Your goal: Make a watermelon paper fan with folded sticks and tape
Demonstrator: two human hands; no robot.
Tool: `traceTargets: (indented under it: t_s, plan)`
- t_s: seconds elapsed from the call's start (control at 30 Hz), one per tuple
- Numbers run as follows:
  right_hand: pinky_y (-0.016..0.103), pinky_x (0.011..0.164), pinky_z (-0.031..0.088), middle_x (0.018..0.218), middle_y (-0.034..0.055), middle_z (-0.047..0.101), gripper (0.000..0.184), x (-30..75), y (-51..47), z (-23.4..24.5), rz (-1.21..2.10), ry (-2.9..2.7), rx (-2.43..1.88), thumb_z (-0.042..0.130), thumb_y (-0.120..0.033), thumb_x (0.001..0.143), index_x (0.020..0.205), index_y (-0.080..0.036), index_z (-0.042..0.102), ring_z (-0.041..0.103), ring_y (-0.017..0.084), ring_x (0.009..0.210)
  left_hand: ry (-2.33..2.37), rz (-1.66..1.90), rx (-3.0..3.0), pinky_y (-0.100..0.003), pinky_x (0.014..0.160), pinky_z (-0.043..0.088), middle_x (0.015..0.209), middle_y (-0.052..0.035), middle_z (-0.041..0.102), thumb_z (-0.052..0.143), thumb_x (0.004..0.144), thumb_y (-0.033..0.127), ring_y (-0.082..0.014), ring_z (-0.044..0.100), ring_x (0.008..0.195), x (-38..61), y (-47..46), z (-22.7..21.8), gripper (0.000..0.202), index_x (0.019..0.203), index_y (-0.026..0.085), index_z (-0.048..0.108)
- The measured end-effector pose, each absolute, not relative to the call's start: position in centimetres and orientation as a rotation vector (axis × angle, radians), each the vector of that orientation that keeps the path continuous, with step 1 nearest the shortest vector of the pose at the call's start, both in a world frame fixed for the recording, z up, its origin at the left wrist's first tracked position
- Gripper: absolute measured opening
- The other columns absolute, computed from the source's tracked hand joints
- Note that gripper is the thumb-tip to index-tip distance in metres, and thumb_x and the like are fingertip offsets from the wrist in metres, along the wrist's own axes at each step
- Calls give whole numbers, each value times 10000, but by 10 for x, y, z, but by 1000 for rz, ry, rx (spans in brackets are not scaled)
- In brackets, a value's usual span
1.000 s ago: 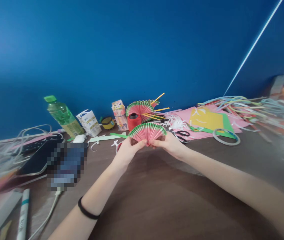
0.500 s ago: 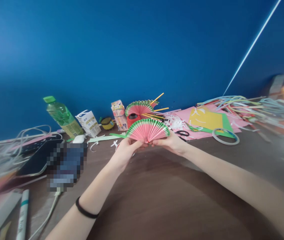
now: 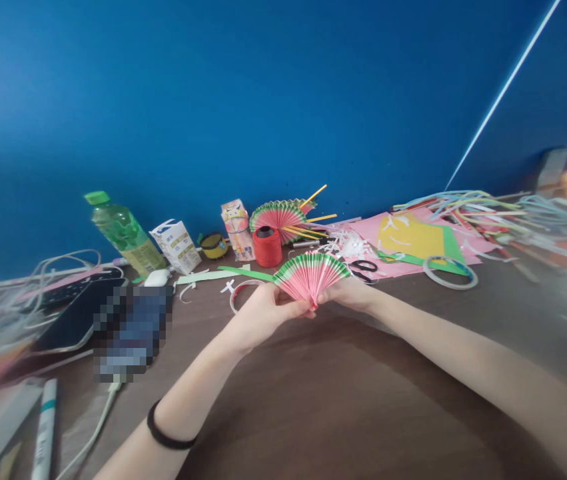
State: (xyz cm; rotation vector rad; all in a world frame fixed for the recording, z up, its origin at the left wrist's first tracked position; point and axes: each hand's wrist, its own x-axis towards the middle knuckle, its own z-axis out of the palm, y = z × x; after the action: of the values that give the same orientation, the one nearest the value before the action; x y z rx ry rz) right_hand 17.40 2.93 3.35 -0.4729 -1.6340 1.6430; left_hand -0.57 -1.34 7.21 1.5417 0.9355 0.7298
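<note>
Between my two hands, above the brown table, is a pleated paper fan (image 3: 312,275), pink with a white band and a green rim. My left hand (image 3: 268,315) grips its lower left side, the thumb lying near the gathered base. On the other side, my right hand (image 3: 344,293) pinches the lower right edge; its fingers are partly hidden behind the folds. Just behind the fan stand a red spool of thread (image 3: 268,247) and a similar pink and green paper fan (image 3: 279,217) with yellow sticks (image 3: 308,231).
Scissors (image 3: 364,268), a tape roll (image 3: 450,273) and coloured paper (image 3: 410,240) lie at right. A green-capped bottle (image 3: 126,233), a carton (image 3: 176,247), a phone (image 3: 136,330) and a marker (image 3: 44,427) are at left. A blue wall (image 3: 283,100) closes off the back.
The fan has moved right and toward me with both hands, and its spread is narrower. The red spool and a tape roll behind my left hand now show more fully.
</note>
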Motion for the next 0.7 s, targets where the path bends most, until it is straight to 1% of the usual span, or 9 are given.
traceTargets:
  t_s: [0.1, 0.2, 0.27, 0.4, 0.43, 0.5, 0.6, 0.7]
  plan:
    - [288, 674, 490, 762, 18, 645, 316, 174, 29, 31, 1704, -1697, -433, 735, -313, 612, 865, -154, 632, 604, 157, 709, 982, 689, 1651, -282, 734, 477, 757, -62, 702, 629, 721, 263, -196, 642, 760, -4, -17, 78, 125, 728, 146, 672]
    - [274, 654, 494, 788, 14, 652, 344, 174, 28, 27, 1654, -1688, -490, 756, -278, 579, 876, -156, 632, 602, 140, 681, 1027, 687, 1676, -280, 711, 476, 727, -43, 691, 640, 700, 243, -193, 636, 734, -3, -21, 83, 90, 682, 157, 656]
    - [283, 665, 498, 774, 10, 654, 351, 173, 29, 26, 1609, -1686, -529, 763, -286, 567, 864, -154, 629, 603, 139, 673, 1018, 702, 1677, -283, 705, 477, 711, -37, 685, 654, 686, 242, -193, 633, 721, -3, -21, 83, 85, 667, 160, 650]
    - [318, 723, 497, 762, 25, 659, 305, 172, 30, 27, 1454, -1704, -576, 732, -357, 616, 809, -144, 628, 615, 168, 739, 1019, 839, 1528, -285, 701, 480, 696, -46, 686, 686, 665, 290, -182, 632, 693, -2, -15, 74, 162, 731, 144, 662]
    - [325, 741, 495, 788, 32, 665, 307, 171, 30, 27, 1393, -1683, -599, 721, -372, 631, 818, -146, 631, 618, 174, 765, 1028, 887, 1432, -281, 700, 481, 713, -51, 688, 694, 660, 306, -175, 632, 692, -1, -13, 71, 199, 761, 137, 666]
    - [345, 790, 490, 864, 43, 674, 326, 171, 29, 28, 1319, -1628, -644, 705, -398, 650, 862, -160, 637, 622, 189, 834, 987, 944, 1230, -261, 699, 485, 727, -64, 685, 719, 634, 344, -156, 629, 692, 0, -9, 63, 253, 734, 116, 668]
    - [388, 879, 464, 973, 52, 670, 354, 170, 28, 27, 1369, -1594, -682, 695, -409, 661, 928, -184, 643, 605, 213, 955, 907, 960, 996, -233, 691, 489, 763, -64, 685, 750, 599, 355, -121, 619, 674, 2, -6, 56, 277, 708, 112, 672]
    - [421, 906, 452, 1008, 64, 664, 376, 171, 27, 27, 1404, -1594, -691, 696, -398, 662, 964, -181, 642, 597, 227, 985, 892, 948, 955, -217, 689, 481, 758, -56, 685, 745, 614, 332, -100, 608, 666, 0, -4, 53, 241, 706, 119, 682]
